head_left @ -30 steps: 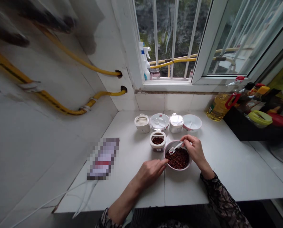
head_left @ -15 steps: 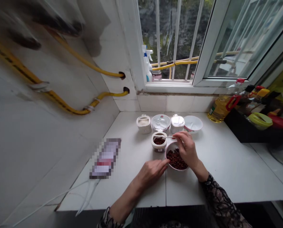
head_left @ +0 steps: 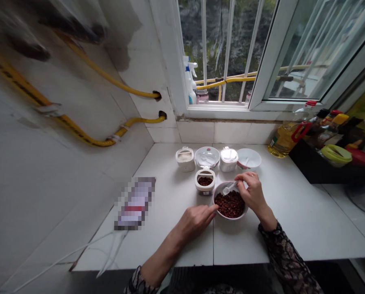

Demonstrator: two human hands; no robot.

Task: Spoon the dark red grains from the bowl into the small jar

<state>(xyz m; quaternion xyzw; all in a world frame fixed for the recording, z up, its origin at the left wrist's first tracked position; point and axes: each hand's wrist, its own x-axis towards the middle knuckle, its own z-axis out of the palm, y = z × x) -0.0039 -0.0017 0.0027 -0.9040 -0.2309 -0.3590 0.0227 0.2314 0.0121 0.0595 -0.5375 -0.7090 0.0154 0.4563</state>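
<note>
White plastic spoon [head_left: 229, 189] pinched shut in right hand [head_left: 253, 192], scoop over bowl [head_left: 245, 212] | left hand [head_left: 196, 218] loosely curled, fingertips touching bowl rim, holding nothing | bowl full of dark red bits, on counter [head_left: 292, 220] just before small jar [head_left: 204, 182] | half a second ago spoon reached over jar; now back above bowl

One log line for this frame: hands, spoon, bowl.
right hand: holds white spoon over bowl | left hand: touches bowl rim | small jar: open, behind bowl
</note>
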